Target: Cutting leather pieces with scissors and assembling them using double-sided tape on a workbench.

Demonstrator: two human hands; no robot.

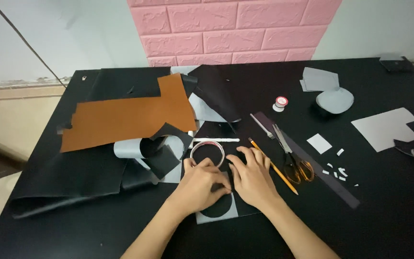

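My left hand [201, 184] and my right hand [251, 176] lie side by side near the front of a black table [389, 211], fingertips meeting over a small piece of black and grey sheet material [216, 209] with a black round shape on it. Both hands press on that piece; the spot under the fingertips is hidden. Just beyond the fingers lies a roll of clear tape [207, 149], and behind it a white stick-like tool [215, 140]. A yellow pencil [279, 171] lies right of my right hand.
Orange-handled scissors [294, 160] and a long dark ruler [312, 163] lie to the right. A large brown leather sheet [125, 117], black sheets [73, 177] and grey curled pieces [130, 147] fill the left. Grey paper pieces [384, 128], a small white spool [280, 103] and tiny scraps [337, 170] lie right.
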